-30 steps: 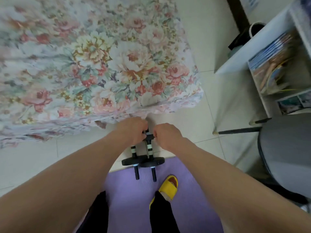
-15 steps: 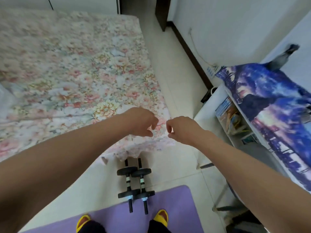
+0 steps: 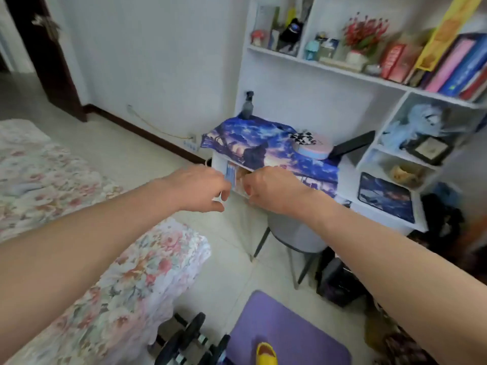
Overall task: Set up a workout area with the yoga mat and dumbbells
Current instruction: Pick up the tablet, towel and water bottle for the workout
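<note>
Both hands are up in the air in front of the person, close together but not touching. Left hand (image 3: 200, 189) has its fingers curled in loosely, with the thumb near the fingertips, and it holds nothing. Right hand (image 3: 266, 189) is curled the same way and it is empty too. Both bare arms reach out from the bottom corners of the view.

Down on the pale tile floor (image 3: 126, 148) lies the purple yoga mat (image 3: 284, 330). It is flat, and one corner of it shows near the bottom of the view. A foot in a yellow slipper (image 3: 266, 354) stands on the mat. Just to the left of the mat lie the black dumbbells (image 3: 192, 341), side by side on the floor. They sit next to the corner of the bed (image 3: 105, 285), which has a flowery cover.

Behind the hands is a white desk (image 3: 350, 177) with a blue and purple cloth (image 3: 253, 143) hanging over its edge. A grey chair (image 3: 292, 235) is tucked under the desk. White shelves (image 3: 326, 67) above it hold books, red flowers and small toys. A dark door (image 3: 50, 64) stands at the far left.
</note>
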